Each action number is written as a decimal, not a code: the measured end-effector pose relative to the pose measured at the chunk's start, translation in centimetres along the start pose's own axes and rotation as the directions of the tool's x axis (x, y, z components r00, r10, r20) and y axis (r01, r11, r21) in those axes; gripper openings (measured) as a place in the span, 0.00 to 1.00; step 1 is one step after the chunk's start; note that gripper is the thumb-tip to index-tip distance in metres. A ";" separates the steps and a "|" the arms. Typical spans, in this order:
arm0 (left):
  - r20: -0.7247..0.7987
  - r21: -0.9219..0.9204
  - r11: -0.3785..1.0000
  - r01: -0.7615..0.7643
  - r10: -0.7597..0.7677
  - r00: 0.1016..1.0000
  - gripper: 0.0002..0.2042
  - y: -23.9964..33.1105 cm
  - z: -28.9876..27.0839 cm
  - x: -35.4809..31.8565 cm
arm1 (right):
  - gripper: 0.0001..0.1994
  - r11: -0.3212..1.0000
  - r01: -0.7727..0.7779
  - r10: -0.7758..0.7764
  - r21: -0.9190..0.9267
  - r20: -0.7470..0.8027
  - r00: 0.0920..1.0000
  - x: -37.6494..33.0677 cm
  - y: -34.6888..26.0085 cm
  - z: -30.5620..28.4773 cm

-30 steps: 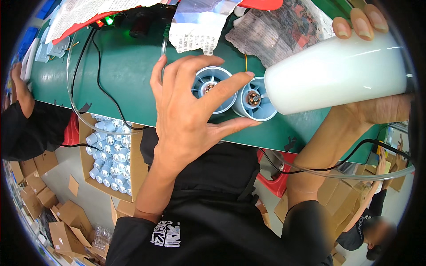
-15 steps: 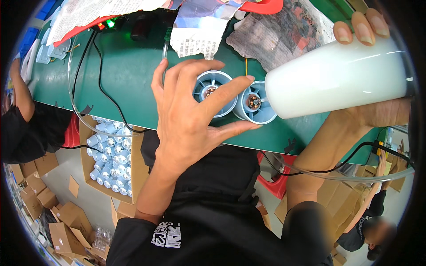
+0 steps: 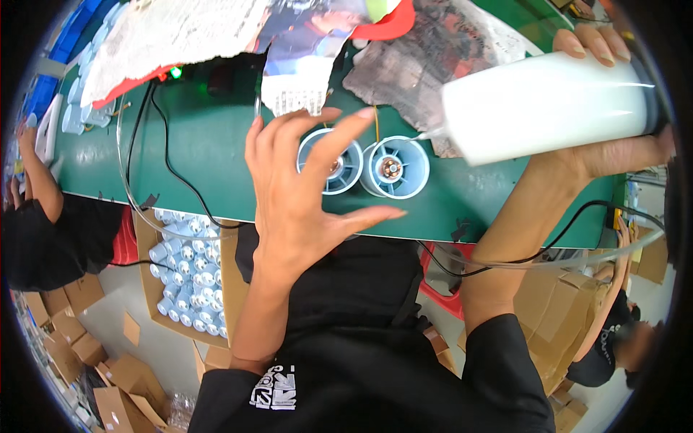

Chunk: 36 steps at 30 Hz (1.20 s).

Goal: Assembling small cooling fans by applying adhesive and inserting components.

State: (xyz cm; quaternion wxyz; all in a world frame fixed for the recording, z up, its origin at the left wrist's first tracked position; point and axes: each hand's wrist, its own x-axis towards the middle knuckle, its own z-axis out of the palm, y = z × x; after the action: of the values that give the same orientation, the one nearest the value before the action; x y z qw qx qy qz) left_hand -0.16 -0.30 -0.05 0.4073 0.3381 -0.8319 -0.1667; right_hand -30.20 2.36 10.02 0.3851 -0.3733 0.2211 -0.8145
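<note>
Two light-blue round plastic housings stand side by side on the green table, with spokes and copper-coloured motor parts inside. My left hand (image 3: pixel 292 173) has its fingers spread; its index finger crosses over the left housing (image 3: pixel 351 177), partly hiding it. The thumb stretches below the right housing (image 3: pixel 415 167), apart from it. Up at the right, my right hand (image 3: pixel 613 155) grips a big white dispensing syringe (image 3: pixel 541 108) held nearly level, fingertips on top and the rest wrapped beneath. Its thin nozzle points left, at the upper right rim of the right housing; whether they touch I cannot tell.
Torn newspaper sheets (image 3: pixel 180 36) and a dark printed sheet (image 3: pixel 411 68) cover the table's (image 3: pixel 209 159) far side. Black cables and a clear hose (image 3: pixel 121 151) cross it. A carton (image 3: pixel 229 267) full of blue housings stands below the edge. Other people work at both sides.
My left hand's fingers have opened away from the housings. The syringe has risen and its nozzle now shows at the right housing's upper rim. The whole view has shifted slightly.
</note>
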 end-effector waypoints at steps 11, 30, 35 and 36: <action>0.171 0.044 0.997 0.060 -0.067 0.983 0.42 -1.4 -1.9 -0.5 | 0.20 -0.080 -0.375 -0.161 -0.923 -0.359 0.919 -4.0 -9.1 0.4; 0.082 0.048 0.992 0.113 -0.117 0.990 0.30 -1.4 -3.2 -1.2 | 0.12 0.155 0.548 0.099 -0.822 0.564 0.819 1.9 6.9 13.6; 0.094 0.015 0.993 0.119 -0.120 0.988 0.29 -1.3 -3.0 -1.0 | 0.09 -0.040 0.836 0.311 -0.547 0.788 0.531 11.0 19.3 14.7; 0.093 0.012 0.994 0.107 -0.107 0.990 0.29 -1.4 -3.1 -1.0 | 0.10 -0.156 0.870 0.377 -0.469 0.786 0.491 12.1 20.8 15.1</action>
State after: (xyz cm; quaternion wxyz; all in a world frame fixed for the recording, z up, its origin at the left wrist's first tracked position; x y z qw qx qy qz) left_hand 3.31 -0.62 0.49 0.3572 0.3755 -0.8312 -0.2012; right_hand -13.98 -20.93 11.21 -0.1932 -0.8668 0.4270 -0.1705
